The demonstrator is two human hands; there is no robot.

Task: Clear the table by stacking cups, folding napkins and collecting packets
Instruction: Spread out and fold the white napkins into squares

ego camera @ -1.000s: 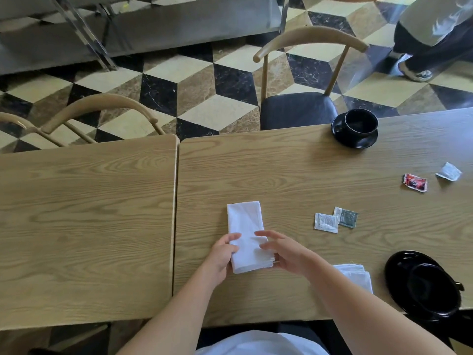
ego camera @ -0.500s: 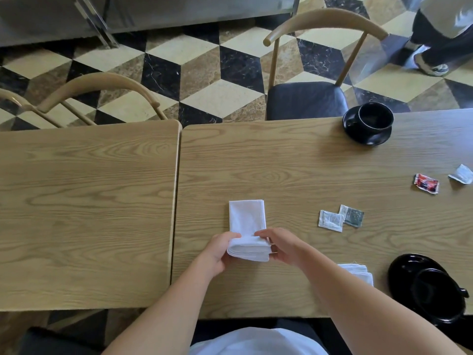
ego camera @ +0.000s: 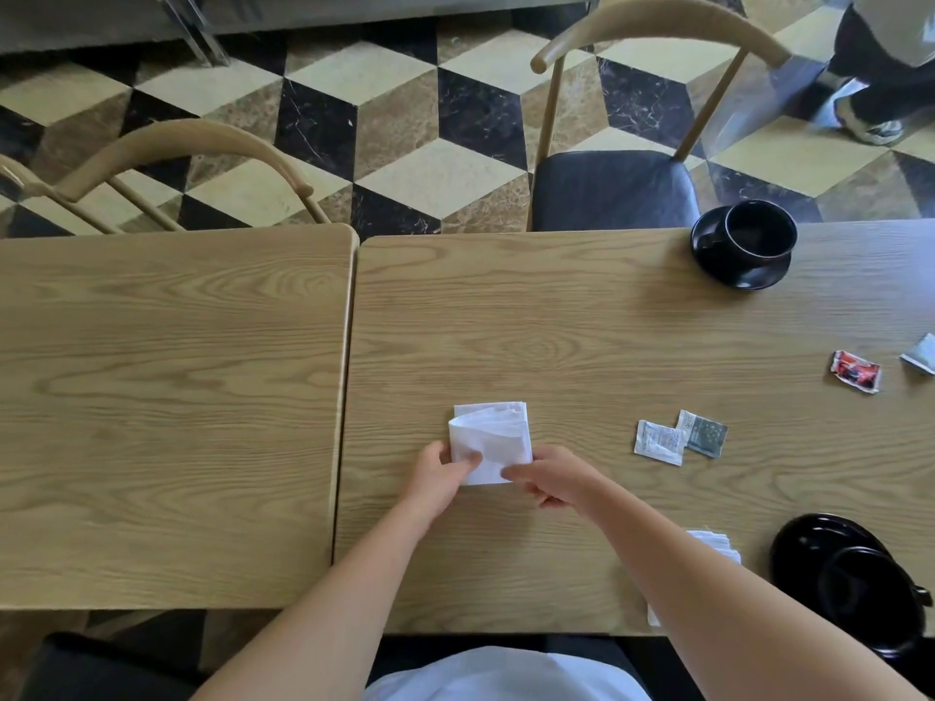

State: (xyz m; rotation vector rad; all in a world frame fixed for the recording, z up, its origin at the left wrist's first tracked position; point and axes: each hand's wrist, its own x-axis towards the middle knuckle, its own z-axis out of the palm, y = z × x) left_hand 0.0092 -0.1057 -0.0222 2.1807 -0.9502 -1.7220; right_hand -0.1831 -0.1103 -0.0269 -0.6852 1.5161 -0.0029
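Observation:
A white napkin lies half folded on the wooden table, its near half turned over onto the far half. My left hand pinches its near left corner and my right hand pinches its near right corner. A second folded napkin peeks out under my right forearm. A white packet and a green packet lie to the right, a red packet and another white packet farther right. One black cup on a saucer stands at the far edge, another black cup and saucer at the near right.
A second wooden table adjoins on the left. Two wooden chairs stand across the table, one with a dark seat and one at the far left. A person's legs are at the top right on the chequered floor.
Both hands have lifted the napkin's near end and folded it away from me over the far half, so the napkin is now about half as long.

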